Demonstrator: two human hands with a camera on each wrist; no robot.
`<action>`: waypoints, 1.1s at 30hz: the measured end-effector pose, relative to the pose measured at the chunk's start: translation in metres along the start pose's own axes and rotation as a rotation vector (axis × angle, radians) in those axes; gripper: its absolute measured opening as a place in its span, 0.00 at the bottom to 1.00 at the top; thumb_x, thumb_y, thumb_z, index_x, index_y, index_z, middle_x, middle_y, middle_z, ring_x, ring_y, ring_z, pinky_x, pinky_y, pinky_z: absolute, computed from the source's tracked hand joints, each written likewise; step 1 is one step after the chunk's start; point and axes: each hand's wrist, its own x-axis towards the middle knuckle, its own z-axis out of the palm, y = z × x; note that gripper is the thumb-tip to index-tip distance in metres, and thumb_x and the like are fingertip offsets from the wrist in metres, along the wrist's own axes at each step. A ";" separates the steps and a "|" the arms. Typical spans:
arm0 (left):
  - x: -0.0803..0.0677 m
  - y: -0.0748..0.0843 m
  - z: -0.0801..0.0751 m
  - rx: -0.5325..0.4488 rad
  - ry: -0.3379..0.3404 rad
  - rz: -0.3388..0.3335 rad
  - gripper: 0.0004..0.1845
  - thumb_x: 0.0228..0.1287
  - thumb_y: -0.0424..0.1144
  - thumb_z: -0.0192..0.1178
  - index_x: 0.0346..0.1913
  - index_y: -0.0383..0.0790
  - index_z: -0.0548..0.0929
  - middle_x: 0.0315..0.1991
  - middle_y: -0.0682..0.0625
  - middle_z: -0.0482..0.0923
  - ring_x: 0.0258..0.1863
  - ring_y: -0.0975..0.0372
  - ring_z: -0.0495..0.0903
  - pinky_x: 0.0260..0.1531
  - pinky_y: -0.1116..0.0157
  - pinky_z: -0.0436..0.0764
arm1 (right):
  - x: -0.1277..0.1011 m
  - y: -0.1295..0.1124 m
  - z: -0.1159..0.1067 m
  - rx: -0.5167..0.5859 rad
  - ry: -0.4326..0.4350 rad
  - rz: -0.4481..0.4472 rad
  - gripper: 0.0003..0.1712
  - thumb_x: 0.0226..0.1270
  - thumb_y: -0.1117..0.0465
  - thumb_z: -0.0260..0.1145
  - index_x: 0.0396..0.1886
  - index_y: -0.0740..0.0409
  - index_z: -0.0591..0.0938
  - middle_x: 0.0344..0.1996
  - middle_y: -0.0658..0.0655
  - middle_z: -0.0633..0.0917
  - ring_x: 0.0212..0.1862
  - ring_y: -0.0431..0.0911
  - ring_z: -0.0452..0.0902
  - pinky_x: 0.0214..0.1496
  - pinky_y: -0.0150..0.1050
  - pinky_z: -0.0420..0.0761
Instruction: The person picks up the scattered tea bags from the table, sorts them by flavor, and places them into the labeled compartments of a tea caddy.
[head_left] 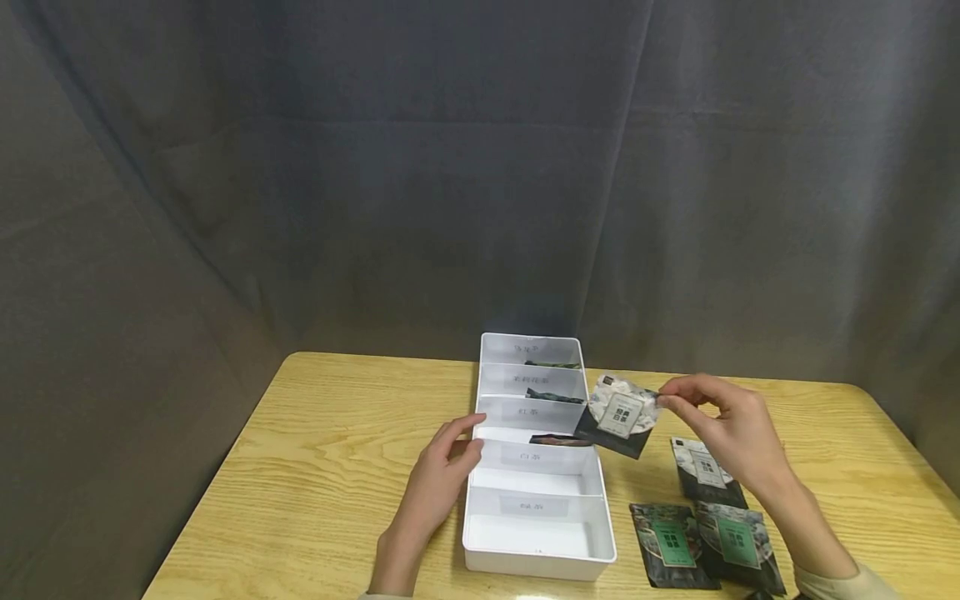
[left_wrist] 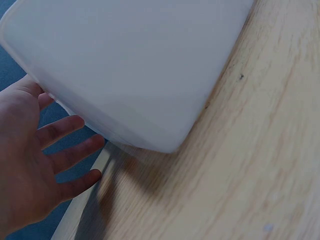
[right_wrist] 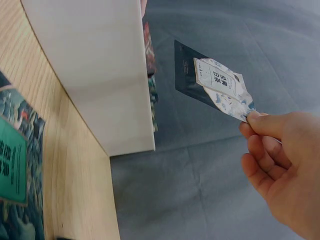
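Above the tray (head_left: pixel 600 479), packet (head_left: pixel 619 414) in right hand (head_left: pixel 731 433)

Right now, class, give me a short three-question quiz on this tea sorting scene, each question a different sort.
1. True or false: the right hand pinches a tea packet in the air above the white divided box.
2. Multiple choice: the left hand is
A. holding a packet
B. open, against the box's left wall
C. inside a compartment
3. How many loose packets lie on the wooden table to the right of the box?

Key
1. True
2. B
3. Three
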 end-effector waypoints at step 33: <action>0.000 0.001 0.000 0.009 0.006 0.015 0.21 0.73 0.48 0.56 0.67 0.57 0.75 0.64 0.55 0.74 0.57 0.58 0.80 0.58 0.54 0.79 | -0.004 -0.038 0.039 0.210 -0.075 -0.263 0.18 0.49 0.75 0.76 0.32 0.48 0.88 0.29 0.43 0.87 0.28 0.30 0.75 0.28 0.22 0.72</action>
